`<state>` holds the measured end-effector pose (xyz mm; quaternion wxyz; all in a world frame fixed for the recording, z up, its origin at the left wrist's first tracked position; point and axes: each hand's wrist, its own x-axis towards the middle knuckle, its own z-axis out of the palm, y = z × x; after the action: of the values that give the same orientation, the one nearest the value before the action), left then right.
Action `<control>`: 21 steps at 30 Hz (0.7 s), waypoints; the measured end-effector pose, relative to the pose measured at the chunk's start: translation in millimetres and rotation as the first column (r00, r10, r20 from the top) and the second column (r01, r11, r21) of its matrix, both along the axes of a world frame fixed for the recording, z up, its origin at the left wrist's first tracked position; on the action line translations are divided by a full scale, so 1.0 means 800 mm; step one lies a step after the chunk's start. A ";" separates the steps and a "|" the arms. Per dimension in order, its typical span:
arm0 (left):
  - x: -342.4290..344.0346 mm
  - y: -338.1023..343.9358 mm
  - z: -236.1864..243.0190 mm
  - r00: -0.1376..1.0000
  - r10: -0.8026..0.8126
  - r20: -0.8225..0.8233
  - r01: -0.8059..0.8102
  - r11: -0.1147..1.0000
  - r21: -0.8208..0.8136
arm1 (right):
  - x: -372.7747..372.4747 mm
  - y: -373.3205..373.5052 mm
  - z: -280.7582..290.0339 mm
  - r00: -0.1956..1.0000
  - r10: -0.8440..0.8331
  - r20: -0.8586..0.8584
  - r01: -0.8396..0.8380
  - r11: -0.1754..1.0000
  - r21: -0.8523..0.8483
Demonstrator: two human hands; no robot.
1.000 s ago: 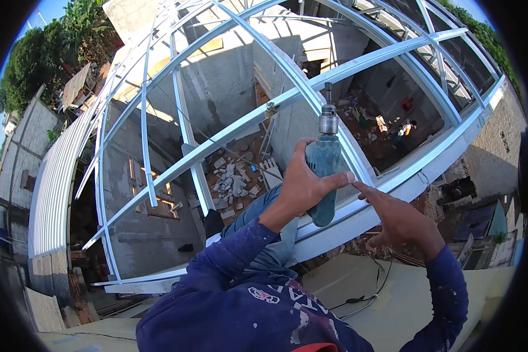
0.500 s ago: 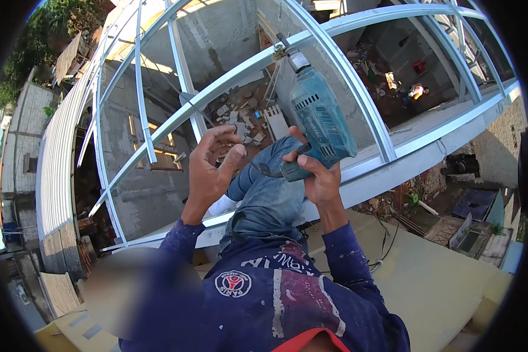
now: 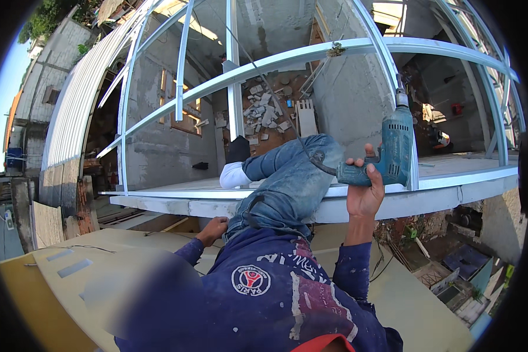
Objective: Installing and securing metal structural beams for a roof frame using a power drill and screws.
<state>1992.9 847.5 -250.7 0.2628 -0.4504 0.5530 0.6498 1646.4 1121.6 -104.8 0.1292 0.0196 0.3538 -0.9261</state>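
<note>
My right hand (image 3: pixel 366 196) is shut on the handle of a teal power drill (image 3: pixel 397 146), whose chuck and bit point up beside a silver roof truss bar (image 3: pixel 380 47). A dark cord runs from the handle's end. My left hand (image 3: pixel 216 229) is low at my hip, by the jeans, its fingers curled; whether they hold anything is too small to make out. My bent leg (image 3: pixel 290 179) in blue jeans reaches over the concrete wall edge (image 3: pixel 410 208), with a white and black foot (image 3: pixel 234 175) by an upright metal bar.
Metal framing spans open rooms far below, with broken blocks (image 3: pixel 261 111) on the floor and a partly seen person (image 3: pixel 442 139) at right. Corrugated roofing sheets (image 3: pixel 76 117) lie at left. A yellowish ledge (image 3: pixel 123 258) with loose wires is below me.
The drill, in my right hand, has swung right and now lies level with my view's upper right. My left hand, earlier on and then beside the drill, has dropped to my hip.
</note>
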 end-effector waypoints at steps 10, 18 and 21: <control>-0.003 0.069 0.069 0.968 0.061 -0.244 -0.116 0.969 -0.218 | -0.014 0.013 -0.010 0.993 -0.042 0.113 0.046 0.998 -0.035; 0.032 0.052 -0.001 0.937 -0.187 -0.296 -0.029 0.801 -0.598 | -0.009 -0.013 -0.012 0.985 0.064 0.159 -0.039 0.987 -0.155; 0.031 0.070 0.023 0.937 -0.031 -0.348 -0.159 0.850 -0.502 | -0.002 0.000 -0.003 0.990 0.030 0.135 -0.008 0.987 -0.160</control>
<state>2017.4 903.7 -232.2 0.0077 -0.4027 0.7303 0.5517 1644.4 1121.7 -106.8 0.1630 0.0694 0.2694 -0.9466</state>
